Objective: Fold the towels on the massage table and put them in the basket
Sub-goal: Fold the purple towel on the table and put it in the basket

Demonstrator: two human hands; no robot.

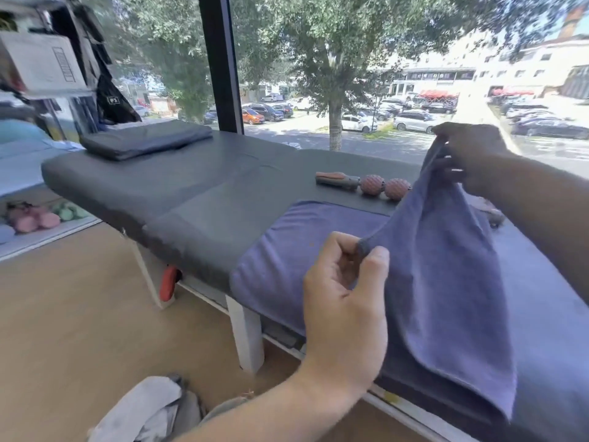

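Nearby, spiky massage balls [384,186] beside lifted towel [446,266].

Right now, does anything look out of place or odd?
Mildly: a spiky double-ball massage roller lies on the massage table beside the towel both hands hold. Nothing spilled or damaged.

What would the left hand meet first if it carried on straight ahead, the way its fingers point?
Likely the purple towel it already pinches, hanging just beyond the left hand; depth is hard to judge.
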